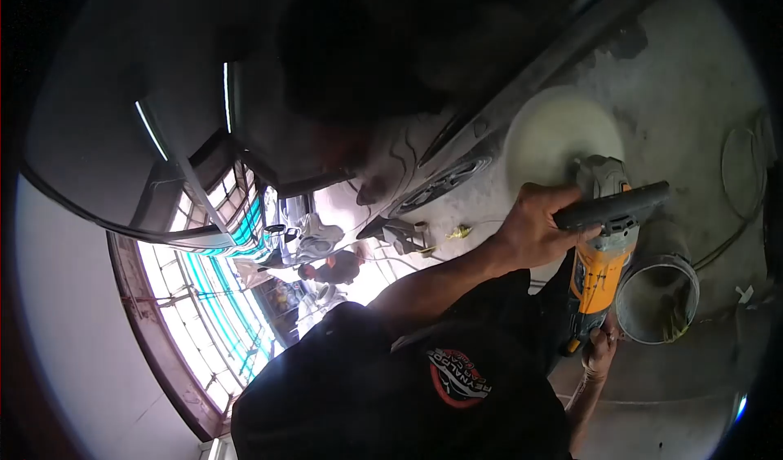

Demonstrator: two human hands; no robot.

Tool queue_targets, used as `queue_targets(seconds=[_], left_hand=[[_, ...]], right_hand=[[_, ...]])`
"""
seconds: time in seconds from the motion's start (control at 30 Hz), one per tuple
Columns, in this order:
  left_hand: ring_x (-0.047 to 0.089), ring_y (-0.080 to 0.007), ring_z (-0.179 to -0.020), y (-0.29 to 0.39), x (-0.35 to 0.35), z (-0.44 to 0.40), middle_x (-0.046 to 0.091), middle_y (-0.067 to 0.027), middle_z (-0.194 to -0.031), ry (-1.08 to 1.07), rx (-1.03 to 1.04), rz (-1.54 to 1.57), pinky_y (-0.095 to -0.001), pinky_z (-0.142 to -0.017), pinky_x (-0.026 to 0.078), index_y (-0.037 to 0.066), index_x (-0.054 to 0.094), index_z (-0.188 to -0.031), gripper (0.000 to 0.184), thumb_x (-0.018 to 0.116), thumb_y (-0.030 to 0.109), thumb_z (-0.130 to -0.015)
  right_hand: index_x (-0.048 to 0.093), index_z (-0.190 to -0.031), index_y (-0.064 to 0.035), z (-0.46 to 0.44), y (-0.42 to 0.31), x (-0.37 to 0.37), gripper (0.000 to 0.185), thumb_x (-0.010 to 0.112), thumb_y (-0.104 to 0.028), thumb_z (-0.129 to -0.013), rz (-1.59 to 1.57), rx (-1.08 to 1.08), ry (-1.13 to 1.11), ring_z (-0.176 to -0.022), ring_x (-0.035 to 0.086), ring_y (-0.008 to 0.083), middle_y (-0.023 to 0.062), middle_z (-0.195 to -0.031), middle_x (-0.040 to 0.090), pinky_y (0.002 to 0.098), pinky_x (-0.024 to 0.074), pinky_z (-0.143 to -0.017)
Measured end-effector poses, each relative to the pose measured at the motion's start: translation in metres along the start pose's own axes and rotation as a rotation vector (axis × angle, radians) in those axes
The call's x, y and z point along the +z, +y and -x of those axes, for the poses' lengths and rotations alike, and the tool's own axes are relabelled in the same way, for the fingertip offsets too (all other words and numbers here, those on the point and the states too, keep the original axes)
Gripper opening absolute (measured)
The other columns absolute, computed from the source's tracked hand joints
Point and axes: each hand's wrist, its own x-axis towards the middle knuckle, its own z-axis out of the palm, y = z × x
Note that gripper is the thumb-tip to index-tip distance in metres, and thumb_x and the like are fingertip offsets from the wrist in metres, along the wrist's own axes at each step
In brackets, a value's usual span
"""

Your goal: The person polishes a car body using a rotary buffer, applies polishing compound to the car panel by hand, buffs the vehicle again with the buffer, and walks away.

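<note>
An orange and grey power polisher (599, 272) is held in both hands. My left hand (534, 225) is closed around its black side handle (616, 205). Lower down, my right hand (601, 352) wraps the rear end of the tool, its fingers partly hidden. The round pale pad (563, 138) at the head looks smeared, as if spinning. It appears beside the lower side of a dark, glossy car (506, 85); whether they touch I cannot tell.
A whitish bucket (656, 301) stands close to the polisher. Looped cable (738, 174) lies on the grey floor (685, 93). The car's wheel (449, 184) shows beyond. Farther off are what looks like another person (334, 267) and a bright barred window (204, 313).
</note>
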Motion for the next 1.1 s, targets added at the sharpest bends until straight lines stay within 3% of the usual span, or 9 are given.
queue_targets(seconds=[0.13,0.27,0.4,0.5,0.6,0.7,0.8,1.1], left_hand=[[0.061,-0.0083,-0.066,-0.006,0.005,0.003,0.066,-0.0041,-0.073,-0.003,-0.026,0.074,-0.0262,-0.058,0.046,0.000,0.069,-0.092,0.020,0.081,0.014,-0.083],[0.062,-0.0084,-0.068,-0.014,0.008,0.005,0.068,-0.0038,-0.075,-0.011,-0.064,0.081,-0.0254,-0.059,0.047,0.000,0.069,-0.094,0.021,0.081,0.014,-0.083],[0.063,-0.0086,-0.071,-0.013,0.002,0.006,0.068,-0.0056,-0.077,-0.066,-0.061,0.004,-0.0257,-0.061,0.048,0.000,0.068,-0.095,0.023,0.082,0.015,-0.083],[0.063,-0.0089,-0.069,-0.013,0.004,0.008,0.067,-0.0063,-0.074,-0.064,-0.081,0.024,-0.0273,-0.061,0.048,0.000,0.068,-0.094,0.024,0.082,0.015,-0.082],[0.062,-0.0106,-0.064,-0.015,0.008,0.012,0.065,-0.0056,-0.070,-0.041,-0.103,0.074,-0.0293,-0.056,0.046,0.001,0.067,-0.089,0.023,0.083,0.015,-0.081],[0.061,-0.0167,-0.058,-0.007,0.004,0.013,0.060,-0.0109,-0.065,-0.008,-0.063,0.034,-0.0344,-0.055,0.045,0.000,0.058,-0.079,0.027,0.082,0.013,-0.079],[0.058,-0.0123,-0.056,-0.012,0.003,0.018,0.060,-0.0042,-0.064,0.016,0.023,0.007,-0.0301,-0.050,0.039,0.002,0.064,-0.078,0.025,0.085,0.015,-0.078],[0.058,-0.0119,-0.056,-0.008,-0.005,0.022,0.061,-0.0048,-0.066,0.003,0.046,0.156,-0.0294,-0.049,0.040,0.002,0.065,-0.079,0.022,0.084,0.015,-0.080]], right_hand=[[0.058,-0.128,0.0054,0.007,0.017,-0.013,0.056,0.063,-0.035,-0.089,0.162,-0.018,0.067,-0.106,0.055,0.0158,0.0056,-0.115,0.065,0.0301,0.0401,-0.094],[0.058,-0.129,0.0033,0.001,0.002,-0.002,0.060,0.066,-0.039,-0.087,0.079,0.042,-0.006,-0.110,0.055,0.0163,0.0071,-0.120,0.062,0.0291,0.0392,-0.095],[0.040,-0.147,0.0030,0.003,0.015,-0.009,0.086,0.080,-0.030,-0.079,0.043,0.080,0.047,-0.115,0.054,0.0197,0.0080,-0.131,0.056,0.0335,0.0408,-0.100],[0.035,-0.148,0.0007,0.005,-0.001,0.006,0.098,0.088,-0.024,-0.069,0.345,0.197,0.076,-0.115,0.053,0.0213,0.0084,-0.132,0.053,0.0351,0.0421,-0.100],[0.037,-0.145,-0.0012,-0.009,-0.009,0.014,0.102,0.093,-0.021,-0.062,0.527,0.054,0.031,-0.114,0.053,0.0216,0.0087,-0.126,0.054,0.0350,0.0439,-0.098],[0.039,-0.142,-0.0017,-0.012,-0.013,0.025,0.102,0.095,-0.022,-0.059,0.488,0.065,0.102,-0.113,0.053,0.0220,0.0090,-0.124,0.054,0.0348,0.0444,-0.097],[0.037,-0.143,-0.0022,-0.014,-0.002,0.017,0.103,0.094,-0.022,-0.059,0.478,0.024,0.118,-0.111,0.053,0.0218,0.0085,-0.122,0.054,0.0359,0.0453,-0.096],[0.033,-0.146,-0.0011,-0.015,0.018,-0.018,0.105,0.092,-0.028,-0.063,0.583,0.051,0.148,-0.113,0.054,0.0238,0.0111,-0.121,0.054,0.0386,0.0460,-0.096]])
